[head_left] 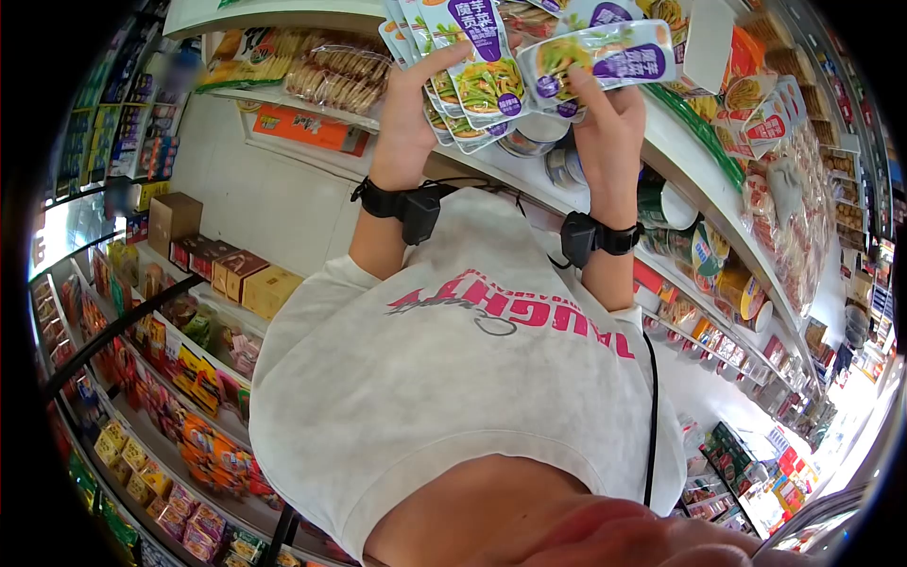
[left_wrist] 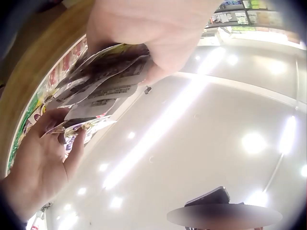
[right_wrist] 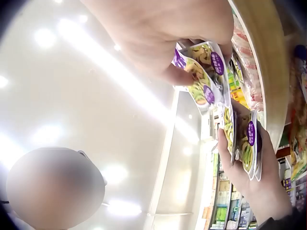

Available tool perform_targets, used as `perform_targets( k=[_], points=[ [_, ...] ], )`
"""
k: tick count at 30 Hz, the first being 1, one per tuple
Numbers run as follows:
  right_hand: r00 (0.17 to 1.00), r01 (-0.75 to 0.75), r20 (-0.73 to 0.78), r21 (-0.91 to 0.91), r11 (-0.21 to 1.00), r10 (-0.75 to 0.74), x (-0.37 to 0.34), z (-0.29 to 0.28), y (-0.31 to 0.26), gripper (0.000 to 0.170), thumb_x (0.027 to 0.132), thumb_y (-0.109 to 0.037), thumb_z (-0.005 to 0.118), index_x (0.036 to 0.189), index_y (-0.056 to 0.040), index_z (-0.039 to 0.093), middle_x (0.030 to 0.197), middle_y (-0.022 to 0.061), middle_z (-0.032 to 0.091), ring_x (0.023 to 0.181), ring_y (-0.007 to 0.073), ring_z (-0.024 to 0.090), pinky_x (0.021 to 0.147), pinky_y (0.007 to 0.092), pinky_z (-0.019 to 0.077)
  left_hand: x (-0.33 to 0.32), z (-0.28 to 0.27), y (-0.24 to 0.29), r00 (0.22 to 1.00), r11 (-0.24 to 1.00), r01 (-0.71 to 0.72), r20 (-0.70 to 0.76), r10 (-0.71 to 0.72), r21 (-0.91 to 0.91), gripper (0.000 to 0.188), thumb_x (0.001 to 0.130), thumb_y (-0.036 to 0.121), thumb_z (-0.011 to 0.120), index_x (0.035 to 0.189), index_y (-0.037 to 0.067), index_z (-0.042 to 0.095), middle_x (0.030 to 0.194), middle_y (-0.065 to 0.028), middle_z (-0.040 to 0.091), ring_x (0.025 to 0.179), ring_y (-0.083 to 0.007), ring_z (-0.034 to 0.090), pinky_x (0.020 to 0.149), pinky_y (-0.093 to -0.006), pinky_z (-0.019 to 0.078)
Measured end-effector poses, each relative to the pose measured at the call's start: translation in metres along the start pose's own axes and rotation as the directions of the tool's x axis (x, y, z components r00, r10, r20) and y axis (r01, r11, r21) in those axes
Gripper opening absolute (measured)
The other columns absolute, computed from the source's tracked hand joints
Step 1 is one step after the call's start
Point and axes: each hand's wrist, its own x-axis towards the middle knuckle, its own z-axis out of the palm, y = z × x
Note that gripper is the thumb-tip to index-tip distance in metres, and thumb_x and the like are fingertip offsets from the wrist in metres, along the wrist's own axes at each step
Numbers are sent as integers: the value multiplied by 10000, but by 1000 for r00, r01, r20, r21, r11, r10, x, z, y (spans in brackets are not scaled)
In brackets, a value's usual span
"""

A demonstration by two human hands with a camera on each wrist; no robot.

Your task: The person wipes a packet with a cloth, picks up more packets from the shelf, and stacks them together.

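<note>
My left hand [head_left: 406, 113] grips a fanned stack of flat snack packets [head_left: 487, 83], thumb across the front one. They are white with purple labels and a picture of green and yellow strips. My right hand [head_left: 612, 142] pinches a similar packet [head_left: 628, 55], thumb on its face, just right of the stack. From the left wrist view, the printed backs of the left hand's packets [left_wrist: 105, 88] show beneath the hand. The right wrist view shows a packet [right_wrist: 199, 91] under my right thumb, while the left hand's packets [right_wrist: 248, 148] stand on edge below.
Behind the packets runs a white shelf [head_left: 359, 113] with bagged snacks [head_left: 340, 76]. A white open box [head_left: 707, 42] stands to the right. Cans [head_left: 534, 132] and tubs sit on the lower shelf. Racks of colourful packets [head_left: 203, 435] line the left side.
</note>
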Motion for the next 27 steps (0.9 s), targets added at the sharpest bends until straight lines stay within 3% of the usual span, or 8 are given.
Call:
perform_targets(
  k=[6,9,13,17,20,23,27],
  points=[
    [985,-87,129,-228,970,119,-3,7,10,355,899,-166,804,1177,13,673,1082,49,718,928,86,639,782,245,497,-2,8,-3,996,995,-68,-51,72,78,361,906,45,724,1255,0,640,1178,-95,721,1035,-198,729,871,-346,612],
    [994,-40,97,-179,983,58,0,4,20,367,903,-193,807,1174,15,673,1083,51,721,950,87,641,781,249,500,0,10,-3,995,993,-72,-66,78,97,351,907,40,733,1245,11,643,1177,-82,718,1028,-186,728,868,-332,608],
    [997,-36,-74,-187,982,22,4,-2,12,361,917,-163,790,1160,68,657,1098,101,723,946,120,671,808,270,523,-1,7,-3,993,995,-69,-95,76,76,374,911,31,726,1269,-2,624,1197,-90,714,1043,-199,725,883,-327,606],
    [998,-14,-56,-29,999,12,2,2,5,339,921,-124,773,1162,87,661,1106,116,722,948,138,685,826,288,531,5,7,-3,1000,1000,-7,3,7,3,415,946,93,662,1331,-37,574,1271,-152,684,1119,-261,703,970,-368,590],
    [999,-7,-39,-14,1000,6,3,-1,7,314,923,-109,767,1152,83,671,1103,114,724,950,142,688,834,285,530,10,-1,-6,998,980,43,44,-35,-197,462,967,166,583,1365,-64,540,1331,-205,647,1201,-314,663,1051,-429,553],
    [999,-32,-7,-6,999,32,4,-5,10,354,922,-110,772,1197,74,646,1146,121,708,991,152,686,853,303,538,10,-3,-7,998,964,28,58,-13,-266,551,988,243,539,1433,-73,463,1350,-258,612,1278,-348,607,1100,-465,503],
    [998,-6,-61,164,987,16,2,0,6,392,946,-92,738,1277,58,591,1217,129,678,1069,177,673,892,336,545,4,5,-1,999,985,35,36,-30,-170,487,980,170,561,1397,-76,504,1345,-228,624,1257,-324,624,1066,-457,530]
  ],
)
